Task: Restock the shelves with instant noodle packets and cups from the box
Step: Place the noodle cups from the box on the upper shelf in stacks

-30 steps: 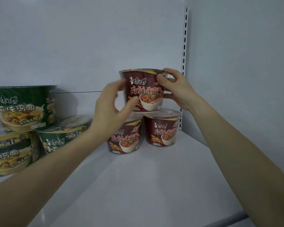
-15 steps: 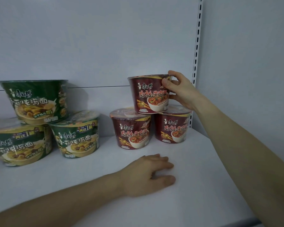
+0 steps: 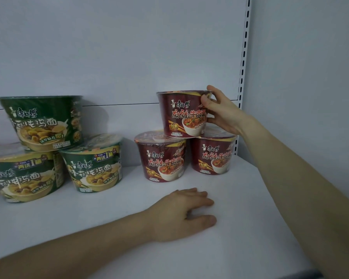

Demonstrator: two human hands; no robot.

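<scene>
A dark red noodle cup sits stacked on top of two more red cups, the lower left red cup and the lower right red cup, at the back right of the white shelf. My right hand grips the top cup's right side, fingers curled over its rim and wall. My left hand rests palm down on the shelf in front of the red cups, holding nothing.
Three green noodle bowls stand at the left: an upper green bowl stacked on a lower left green bowl and a lower right green bowl. A slotted upright and the side wall close the right. The shelf's front edge runs along the bottom.
One second ago both hands held the top red cup. My left hand let go and came down onto the shelf. My right hand keeps its grip on the cup.
</scene>
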